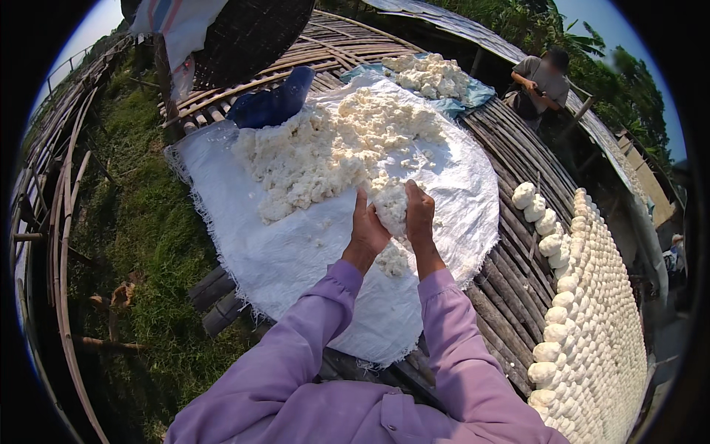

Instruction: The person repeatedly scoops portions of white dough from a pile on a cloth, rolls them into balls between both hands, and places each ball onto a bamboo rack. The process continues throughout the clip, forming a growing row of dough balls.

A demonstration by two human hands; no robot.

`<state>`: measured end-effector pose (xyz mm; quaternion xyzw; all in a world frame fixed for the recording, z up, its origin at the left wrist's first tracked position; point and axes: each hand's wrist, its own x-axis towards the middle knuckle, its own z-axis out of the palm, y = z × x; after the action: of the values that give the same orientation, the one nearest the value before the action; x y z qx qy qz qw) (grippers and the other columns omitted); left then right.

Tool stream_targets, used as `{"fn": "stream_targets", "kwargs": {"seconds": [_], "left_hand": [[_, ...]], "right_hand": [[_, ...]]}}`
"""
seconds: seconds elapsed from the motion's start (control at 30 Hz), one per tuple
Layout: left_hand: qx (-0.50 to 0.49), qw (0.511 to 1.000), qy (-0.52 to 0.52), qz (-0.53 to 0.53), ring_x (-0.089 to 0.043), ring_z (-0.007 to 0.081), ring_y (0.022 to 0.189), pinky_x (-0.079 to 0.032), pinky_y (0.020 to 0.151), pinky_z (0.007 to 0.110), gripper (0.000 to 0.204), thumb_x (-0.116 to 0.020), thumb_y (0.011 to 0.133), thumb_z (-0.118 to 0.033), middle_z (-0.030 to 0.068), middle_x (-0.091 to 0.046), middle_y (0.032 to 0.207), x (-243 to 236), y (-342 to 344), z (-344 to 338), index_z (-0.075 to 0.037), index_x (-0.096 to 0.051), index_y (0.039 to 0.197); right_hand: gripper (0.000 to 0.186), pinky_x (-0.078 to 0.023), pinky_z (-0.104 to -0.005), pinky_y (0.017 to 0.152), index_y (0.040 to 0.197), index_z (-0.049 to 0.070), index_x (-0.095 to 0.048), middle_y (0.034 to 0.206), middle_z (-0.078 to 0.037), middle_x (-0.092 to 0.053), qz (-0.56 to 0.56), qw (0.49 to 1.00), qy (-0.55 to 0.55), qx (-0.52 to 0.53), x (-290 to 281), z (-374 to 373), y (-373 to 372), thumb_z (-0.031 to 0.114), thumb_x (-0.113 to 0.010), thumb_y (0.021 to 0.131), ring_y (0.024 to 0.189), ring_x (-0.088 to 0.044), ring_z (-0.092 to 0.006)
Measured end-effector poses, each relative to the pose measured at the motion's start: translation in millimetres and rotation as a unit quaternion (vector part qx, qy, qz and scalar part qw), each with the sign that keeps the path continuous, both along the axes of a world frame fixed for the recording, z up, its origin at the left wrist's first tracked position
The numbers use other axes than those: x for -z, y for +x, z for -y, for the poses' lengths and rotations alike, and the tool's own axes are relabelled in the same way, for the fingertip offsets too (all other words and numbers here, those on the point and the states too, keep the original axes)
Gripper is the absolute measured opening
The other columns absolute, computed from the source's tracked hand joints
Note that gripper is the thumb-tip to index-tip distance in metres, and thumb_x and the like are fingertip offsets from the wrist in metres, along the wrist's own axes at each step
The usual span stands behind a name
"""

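Note:
My left hand (367,229) and my right hand (418,214) are closed around a lump of white, crumbly, doughy material (390,206) over a frayed white woven sheet (244,237). A large spread heap of the same white material (318,155) lies on the sheet just beyond my hands. A smaller loose pile (392,260) sits below them, between my wrists.
Bamboo slats (503,296) support the sheet. Rows of white balls (599,303) cover the right side. A blue plastic container (270,100), another pile (429,74) on blue plastic and a dark woven tray (237,37) are behind. A person (540,89) stands back right; grass (133,244) lies left.

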<state>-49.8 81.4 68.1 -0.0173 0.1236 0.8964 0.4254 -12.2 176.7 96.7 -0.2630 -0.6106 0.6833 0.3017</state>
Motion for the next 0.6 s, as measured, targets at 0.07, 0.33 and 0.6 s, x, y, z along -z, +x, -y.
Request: {"fn": "stream_targets", "kwargs": {"seconds": [0.07, 0.33, 0.6], "left_hand": [[0.019, 1.000, -0.006, -0.014, -0.059, 0.0314, 0.124, -0.047, 0.104, 0.056, 0.085, -0.054, 0.090, -0.078, 0.0100, -0.060, 0.137, 4, 4, 2, -0.011, -0.052, 0.143], [0.052, 0.998, -0.012, -0.020, -0.060, 0.0334, 0.125, -0.046, 0.105, 0.060, 0.079, -0.060, 0.087, -0.077, 0.0088, -0.062, 0.136, 15, 11, 3, -0.016, -0.058, 0.138], [0.102, 0.994, -0.022, 0.035, -0.059, 0.0323, 0.125, -0.045, 0.106, 0.058, 0.085, -0.042, 0.094, -0.080, 0.0135, -0.062, 0.135, 1, 24, -12, -0.009, -0.055, 0.138]], "right_hand": [[0.039, -0.053, -0.0360, 0.090, 0.111, 0.000, -0.073, 0.096, -0.009, -0.072, -0.042, 0.977, 0.192, 0.081, 10, -1, 11, 0.035, -0.056, 0.105, 0.095, -0.068, -0.0195], [0.049, -0.050, -0.0370, 0.099, 0.124, -0.003, -0.068, 0.117, -0.019, -0.072, -0.067, 0.920, 0.380, 0.070, -65, 4, 51, 0.039, -0.047, 0.109, 0.113, -0.067, -0.0285], [0.056, -0.054, -0.0329, 0.088, 0.123, -0.004, -0.067, 0.114, -0.015, -0.071, -0.165, 0.981, 0.085, 0.060, 1, -13, 50, 0.043, -0.041, 0.110, 0.103, -0.068, -0.0219]]}}
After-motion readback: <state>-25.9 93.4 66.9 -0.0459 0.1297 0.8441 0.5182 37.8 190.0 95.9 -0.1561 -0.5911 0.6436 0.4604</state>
